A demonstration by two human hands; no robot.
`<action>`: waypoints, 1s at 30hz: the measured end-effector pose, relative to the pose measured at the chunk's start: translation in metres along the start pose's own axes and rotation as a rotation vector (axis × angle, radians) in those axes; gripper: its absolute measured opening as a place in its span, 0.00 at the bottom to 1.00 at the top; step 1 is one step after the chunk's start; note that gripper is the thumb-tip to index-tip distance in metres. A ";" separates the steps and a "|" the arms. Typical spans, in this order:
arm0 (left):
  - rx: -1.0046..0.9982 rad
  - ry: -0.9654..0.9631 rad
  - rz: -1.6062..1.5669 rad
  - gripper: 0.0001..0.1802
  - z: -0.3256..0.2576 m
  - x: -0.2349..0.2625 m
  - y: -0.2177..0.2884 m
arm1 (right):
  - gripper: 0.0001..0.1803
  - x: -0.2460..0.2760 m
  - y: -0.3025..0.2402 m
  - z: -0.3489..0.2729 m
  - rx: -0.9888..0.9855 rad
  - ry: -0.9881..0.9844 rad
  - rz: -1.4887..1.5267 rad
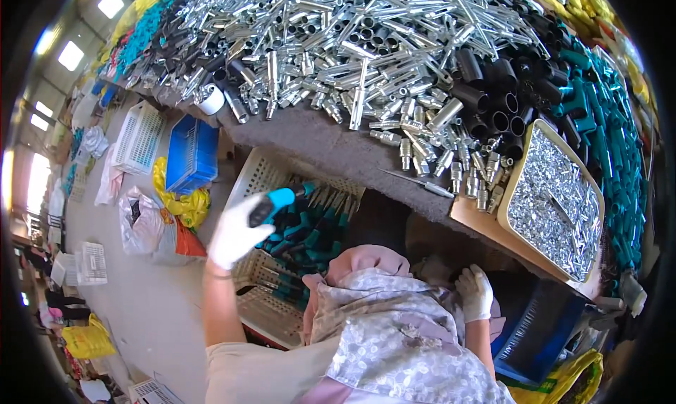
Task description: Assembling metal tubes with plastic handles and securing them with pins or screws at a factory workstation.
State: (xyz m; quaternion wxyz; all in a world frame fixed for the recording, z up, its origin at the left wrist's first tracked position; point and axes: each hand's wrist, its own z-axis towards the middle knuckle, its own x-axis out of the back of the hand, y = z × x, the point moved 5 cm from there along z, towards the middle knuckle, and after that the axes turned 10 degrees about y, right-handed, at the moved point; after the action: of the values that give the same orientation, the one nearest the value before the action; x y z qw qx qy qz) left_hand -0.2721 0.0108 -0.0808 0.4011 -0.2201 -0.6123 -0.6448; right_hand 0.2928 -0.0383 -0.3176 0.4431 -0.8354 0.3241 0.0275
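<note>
My left hand (237,231), in a white glove, is closed around a teal-and-black tool (280,198) with a pistol-like handle. It is above the near-left side of a white perforated basket (260,166). Inside the basket lie several teal-handled tools (310,231), some with thin metal shafts. My right hand (474,291), also gloved, rests low beside my lap at the right, fingers curled in and nothing visible in them. A patterned grey apron (394,319) covers my lap.
The workbench (303,133) carries a big heap of metal tubes and fittings (366,45). Black sleeves (503,101), a tray of small metal parts (553,200) and teal handles (609,150) lie at its right. A thin pointed tool (429,186) lies at the bench edge. A blue crate (191,157) stands left.
</note>
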 end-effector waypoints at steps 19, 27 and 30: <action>-0.317 -0.826 0.290 0.21 -0.007 -0.281 -0.088 | 0.15 -0.155 -0.178 -0.143 0.380 -0.492 -0.781; -0.874 -0.476 -0.070 0.14 0.070 -0.065 0.209 | 0.10 -0.243 -0.329 -0.128 1.179 -0.429 -1.321; -0.968 -0.374 -0.045 0.14 0.092 -0.054 0.246 | 0.11 -0.260 -0.355 -0.099 1.381 -0.298 -1.346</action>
State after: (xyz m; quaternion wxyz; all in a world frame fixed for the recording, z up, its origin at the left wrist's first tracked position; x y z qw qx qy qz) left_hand -0.0657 0.1307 0.0421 0.1231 -0.4785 -0.3097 -0.8124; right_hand 0.2651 0.1623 0.0857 0.7948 -0.3903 -0.3354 -0.3218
